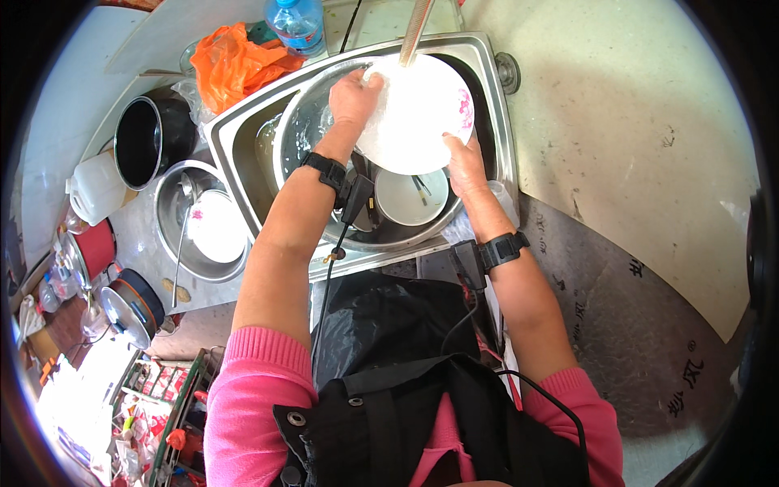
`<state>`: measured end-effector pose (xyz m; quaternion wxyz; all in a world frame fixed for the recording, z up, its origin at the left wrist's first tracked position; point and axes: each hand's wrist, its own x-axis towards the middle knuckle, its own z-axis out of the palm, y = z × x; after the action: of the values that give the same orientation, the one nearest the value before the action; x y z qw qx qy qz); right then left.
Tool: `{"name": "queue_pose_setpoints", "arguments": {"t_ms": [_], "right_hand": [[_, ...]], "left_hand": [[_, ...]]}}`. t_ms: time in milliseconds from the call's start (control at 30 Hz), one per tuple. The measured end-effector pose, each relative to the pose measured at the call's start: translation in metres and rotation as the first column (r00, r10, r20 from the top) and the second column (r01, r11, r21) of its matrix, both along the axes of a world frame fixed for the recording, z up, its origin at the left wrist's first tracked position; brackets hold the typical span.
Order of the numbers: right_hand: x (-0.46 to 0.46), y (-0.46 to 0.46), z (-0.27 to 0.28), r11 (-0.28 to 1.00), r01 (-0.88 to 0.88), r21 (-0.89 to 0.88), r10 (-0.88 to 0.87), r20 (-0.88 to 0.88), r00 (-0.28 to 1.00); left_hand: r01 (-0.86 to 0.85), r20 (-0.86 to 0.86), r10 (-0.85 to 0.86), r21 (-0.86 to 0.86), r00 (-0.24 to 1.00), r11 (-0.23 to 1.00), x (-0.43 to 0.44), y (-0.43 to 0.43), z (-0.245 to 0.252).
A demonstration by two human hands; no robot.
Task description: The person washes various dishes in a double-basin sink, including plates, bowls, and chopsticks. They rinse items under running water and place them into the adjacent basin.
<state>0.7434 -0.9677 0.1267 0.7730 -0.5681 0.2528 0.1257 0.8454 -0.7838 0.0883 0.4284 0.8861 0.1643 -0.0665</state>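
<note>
Over a round metal basin (286, 134) in the stainless-steel sink (503, 146), a large white plate (414, 122) with pink flowers is tilted under a ribbed hose (416, 30). My left hand (355, 100) is at its left edge, pressing on the surface; what may be a cloth or suds under the fingers is washed out by glare. My right hand (466, 161) grips its lower right rim. Beneath, a white bowl (405, 210) holding thin dark utensils rests in the basin, beside dark items partly hidden by a wrist strap's device.
Left of the sink, a metal bowl (167, 234) holds a flowered white dish (219, 234) and a ladle (182, 249). A black pot (182, 131), a white plastic jug (97, 187) and an orange plastic bag (228, 70) stand nearby. A water bottle (296, 27) is behind the sink.
</note>
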Motion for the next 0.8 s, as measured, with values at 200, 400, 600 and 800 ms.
{"name": "queue_pose_setpoints", "arguments": {"t_ms": [200,400,600,800], "right_hand": [[0.000,0.003,0.002,0.998,-0.001,-0.059,0.002,0.024,1.000],[0.001,0.000,0.001,0.997,0.041,0.061,-0.041,0.001,0.999],[0.000,0.007,0.000,0.989,0.064,0.131,-0.062,-0.022,0.998],[-0.002,0.028,0.000,0.970,0.048,0.236,-0.028,-0.088,0.996]], "left_hand": [[-0.016,0.062,0.015,0.023,0.998,1.000,-0.001,-0.003,0.005],[-0.020,-0.029,0.015,-0.188,0.999,0.982,-0.004,0.001,0.011],[0.107,0.297,-0.247,0.419,0.922,0.902,-0.027,-0.014,0.020],[0.439,0.146,-0.524,0.386,0.839,0.811,-0.054,-0.041,0.017]]}}
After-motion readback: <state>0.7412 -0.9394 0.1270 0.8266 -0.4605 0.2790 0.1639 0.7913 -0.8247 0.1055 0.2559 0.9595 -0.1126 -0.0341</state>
